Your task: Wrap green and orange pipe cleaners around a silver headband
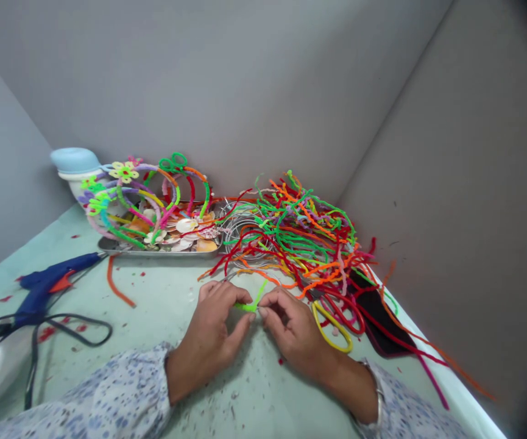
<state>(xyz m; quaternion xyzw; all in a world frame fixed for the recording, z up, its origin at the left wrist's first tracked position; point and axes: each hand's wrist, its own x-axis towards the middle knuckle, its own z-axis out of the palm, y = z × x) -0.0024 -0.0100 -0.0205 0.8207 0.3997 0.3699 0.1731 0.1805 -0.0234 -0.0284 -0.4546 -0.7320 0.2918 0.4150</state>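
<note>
Head; green strip (251, 307) between 2 hands (220, 323) (293, 326)

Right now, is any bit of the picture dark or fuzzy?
In the head view, fuzzy blackness fills the top right corner; in that view too, soft shadow lies on the table below the left hand, and the green pipe cleaner looks a bit soft.

The single camera looks forward and down from the person's head; the bare left hand (217, 338) and bare right hand (297, 329) show close, at six o'clock; the pale green flat tabletop (167, 286) spreads beneath them; a plain grey upright wall (245, 91) faces it farther off, at twelve.
</note>
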